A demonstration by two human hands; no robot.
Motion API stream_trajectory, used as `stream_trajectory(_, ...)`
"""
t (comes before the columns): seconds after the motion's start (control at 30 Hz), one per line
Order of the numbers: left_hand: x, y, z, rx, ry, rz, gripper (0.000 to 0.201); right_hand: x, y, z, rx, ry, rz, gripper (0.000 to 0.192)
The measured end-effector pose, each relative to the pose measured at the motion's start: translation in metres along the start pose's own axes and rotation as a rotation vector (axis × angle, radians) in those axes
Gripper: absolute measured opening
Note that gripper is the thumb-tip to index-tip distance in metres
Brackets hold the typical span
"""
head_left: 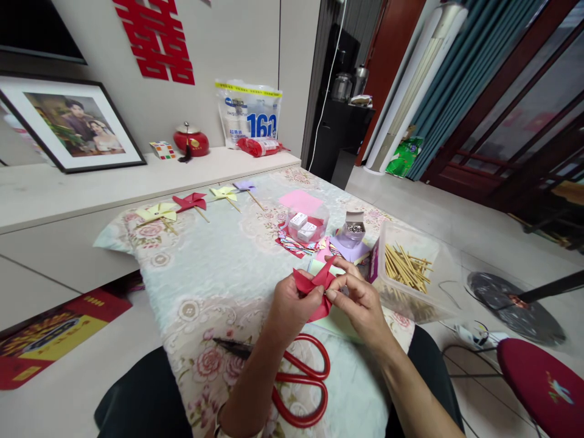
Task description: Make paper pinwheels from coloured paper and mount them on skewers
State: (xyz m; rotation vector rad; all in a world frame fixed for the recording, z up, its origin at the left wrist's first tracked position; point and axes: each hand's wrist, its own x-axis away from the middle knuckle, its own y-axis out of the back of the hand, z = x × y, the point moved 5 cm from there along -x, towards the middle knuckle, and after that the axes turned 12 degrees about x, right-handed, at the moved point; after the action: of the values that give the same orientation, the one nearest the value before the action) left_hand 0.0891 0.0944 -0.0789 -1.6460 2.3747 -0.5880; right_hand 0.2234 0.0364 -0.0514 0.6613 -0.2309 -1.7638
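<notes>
We have a red folded-paper pinwheel [323,278] up in front of the body, above the floral pale-blue cloth tablecloth [205,261], both hands on it. Bare left hand [288,304]: thumb on the near face, fingers curled behind, pinching the paper at one side. Bare right hand [362,298]: thumb and index pressed together near the paper's middle; we see a tiny glint there, too small to tell what it is.

For doing this well, we'd want the left pinch firm but light, so the folds don't crease or spring open, and the right fingertips square to the centre, all layers lined up before any pressing. Fingers behind the paper best kept off the centre, in case something sharp comes through.

Supplies just past the hands: small open cardboard box of shiny metal bits [354,230], thin tan wooden sticks [406,267] in a clear plastic bin [438,255]. Red-handled scissors [298,378] lie partly under the left forearm; we'd watch that elbow
</notes>
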Motion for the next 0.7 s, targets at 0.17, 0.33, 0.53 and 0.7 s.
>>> stream_trajectory(0.17,0.0,0.001,-0.002,-0.03,-0.052,-0.008,0.01,0.001,-0.003,-0.003,-0.024,0.018,-0.027,0.01)
stream_trajectory(0.33,-0.001,0.002,-0.003,-0.01,-0.038,-0.021,0.01,0.002,-0.006,-0.005,-0.102,0.01,-0.042,0.008)
stream_trajectory(0.53,-0.001,0.001,0.0,0.001,-0.021,-0.039,0.011,0.003,-0.007,-0.005,-0.134,0.02,-0.086,0.005)
stream_trajectory(0.7,-0.002,0.0,0.003,0.028,-0.005,-0.049,0.014,0.006,-0.007,-0.011,-0.146,-0.014,-0.148,0.004)
